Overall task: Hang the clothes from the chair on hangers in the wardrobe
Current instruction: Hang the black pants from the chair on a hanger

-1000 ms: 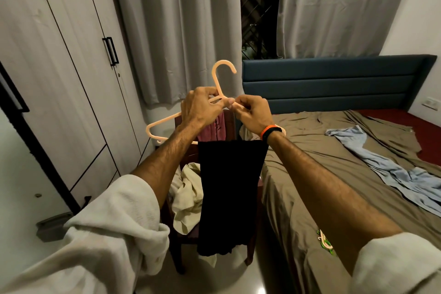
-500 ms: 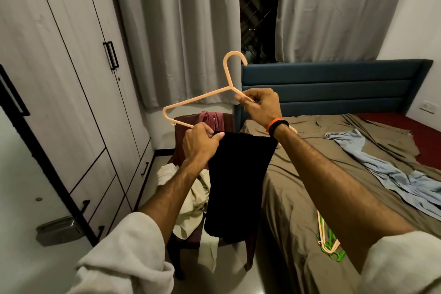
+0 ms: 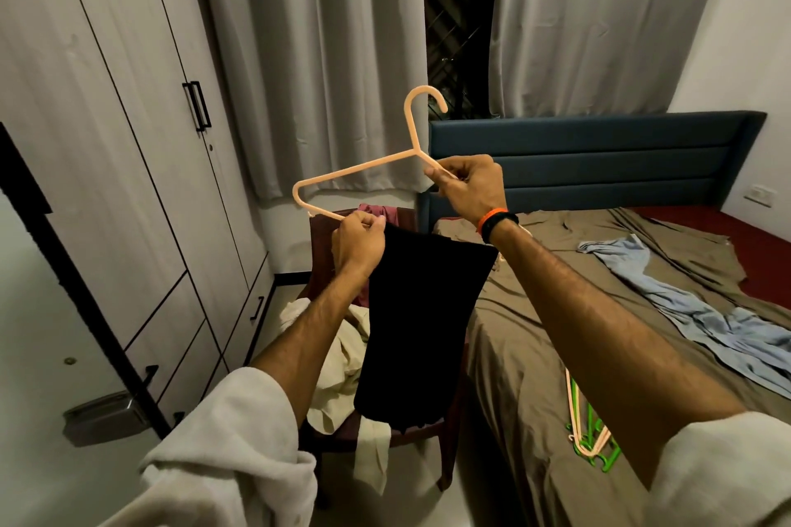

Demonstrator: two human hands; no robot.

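Hanger (image 3: 376, 160) pinched by right hand (image 3: 473, 188); left hand (image 3: 359, 246) grips black garment (image 3: 421, 325) on its lower bar.

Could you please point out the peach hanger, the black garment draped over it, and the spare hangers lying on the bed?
peach hanger (image 3: 355, 168), head view, on its left sloping arm.
black garment (image 3: 421, 325), head view, on the middle of the hanging cloth.
spare hangers (image 3: 593, 439), head view, on the green and peach bundle at the bed's edge.

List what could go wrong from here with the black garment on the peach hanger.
1. The black garment drapes over only the lower bar of the peach hanger, and may slide off if it tilts.
2. The right hand pinches just one arm, so the hanger could twist.
3. The wardrobe doors look closed, with both hands busy.
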